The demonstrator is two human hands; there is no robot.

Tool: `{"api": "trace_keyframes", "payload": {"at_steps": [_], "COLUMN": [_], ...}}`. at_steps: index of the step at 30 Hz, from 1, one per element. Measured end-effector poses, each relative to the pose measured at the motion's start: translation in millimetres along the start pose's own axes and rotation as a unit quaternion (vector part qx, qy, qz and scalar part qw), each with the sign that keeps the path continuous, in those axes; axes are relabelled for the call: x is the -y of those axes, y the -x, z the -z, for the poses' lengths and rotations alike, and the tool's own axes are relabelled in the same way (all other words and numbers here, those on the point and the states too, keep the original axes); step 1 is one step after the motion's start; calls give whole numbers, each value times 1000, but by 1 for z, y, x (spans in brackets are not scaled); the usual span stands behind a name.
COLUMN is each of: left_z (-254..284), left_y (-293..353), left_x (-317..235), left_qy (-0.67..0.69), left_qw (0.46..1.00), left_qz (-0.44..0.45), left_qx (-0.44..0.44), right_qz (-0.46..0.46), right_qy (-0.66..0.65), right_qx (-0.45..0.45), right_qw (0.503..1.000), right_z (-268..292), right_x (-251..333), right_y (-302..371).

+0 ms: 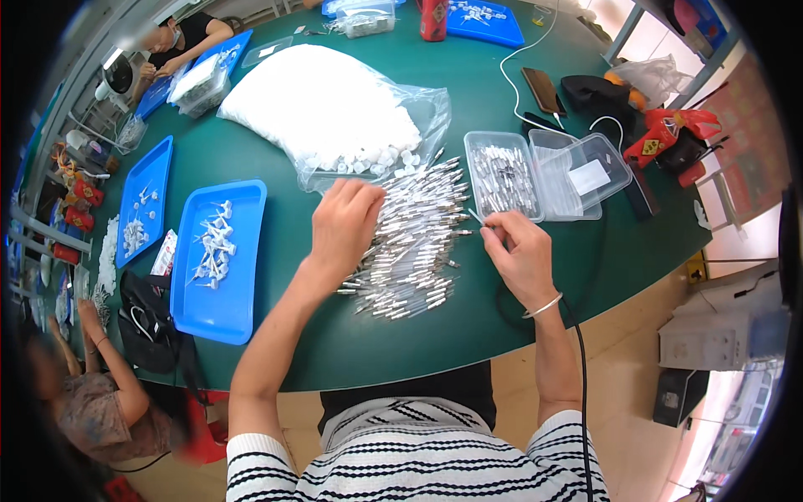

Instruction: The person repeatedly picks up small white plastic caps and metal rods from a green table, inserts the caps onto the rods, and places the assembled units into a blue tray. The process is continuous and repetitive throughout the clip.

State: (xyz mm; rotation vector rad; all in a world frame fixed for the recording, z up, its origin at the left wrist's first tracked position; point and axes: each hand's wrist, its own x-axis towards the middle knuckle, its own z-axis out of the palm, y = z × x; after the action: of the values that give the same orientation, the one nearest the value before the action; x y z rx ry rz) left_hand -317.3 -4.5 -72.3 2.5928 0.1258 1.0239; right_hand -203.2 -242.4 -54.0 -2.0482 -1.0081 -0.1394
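My right hand (520, 255) pinches a slim tube (474, 216) between thumb and fingers, at the right side of a big pile of slim clear tubes with silvery ends (410, 251). My left hand (341, 222) is closed, fingers curled, at the pile's upper left edge. What those fingers hold, if anything, is hidden. Just beyond it lies the mouth of a large clear bag (433, 105), full of small white plastic caps (335, 109). Some caps have spread near the opening. Close to my right hand stands a clear plastic box (539, 197) of similar tubes (503, 180).
Blue trays (248, 314) with white capped pieces (216, 251) stand at left. An open clear lid (590, 163), a phone (544, 90) and white cables lie at right. A black cord (579, 335) hangs by my right forearm. Two people sit at the left side.
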Motion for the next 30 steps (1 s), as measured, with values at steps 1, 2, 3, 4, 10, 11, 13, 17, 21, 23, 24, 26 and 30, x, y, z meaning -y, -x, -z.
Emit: {"api": "trace_keyframes", "payload": {"at_steps": [1,2,3,4,10,11,13,17,21,23,24,26,30], "left_z": [-14,-28,-39,-48,-61,-54,-25,-2,20,31,34,42,48], "left_y": [-12,-22,-28,-32,-40,-42,-38,9,38,51,55,63,73], "left_x": [12,22,29,33,43,43,29,8,-7,-5,-6,-7,0], "left_qy": [-18,-35,-52,-66,-64,6,183,448,512,522,545,577,602], "left_qw": [1000,999,997,995,991,996,947,812,754,733,714,680,654], "left_qz": [-4,-6,-8,-15,38,46,248,361,398,424,428,445,454], "left_qx": [19,38,58,78,113,79,94,103,109,102,96,81,66], "right_qz": [-5,-33,-60,-86,-151,-176,-195,-166,-132,-176,-198,-239,-251], "right_qy": [-39,-95,-152,-207,-449,-479,-532,-593,-611,-611,-611,-621,-611], "right_qx": [1,2,5,9,40,56,59,97,142,124,116,104,108], "right_qw": [999,995,987,975,880,858,822,782,767,762,758,739,743], "right_z": [0,-2,-4,-6,-12,-11,-15,-44,-76,-88,-95,-105,-108], "right_x": [3,0,-3,-7,-9,-3,10,42,54,45,39,28,25], "right_y": [-7,-9,-10,-12,-14,-15,-16,-25,-39,-35,-33,-26,-22]}}
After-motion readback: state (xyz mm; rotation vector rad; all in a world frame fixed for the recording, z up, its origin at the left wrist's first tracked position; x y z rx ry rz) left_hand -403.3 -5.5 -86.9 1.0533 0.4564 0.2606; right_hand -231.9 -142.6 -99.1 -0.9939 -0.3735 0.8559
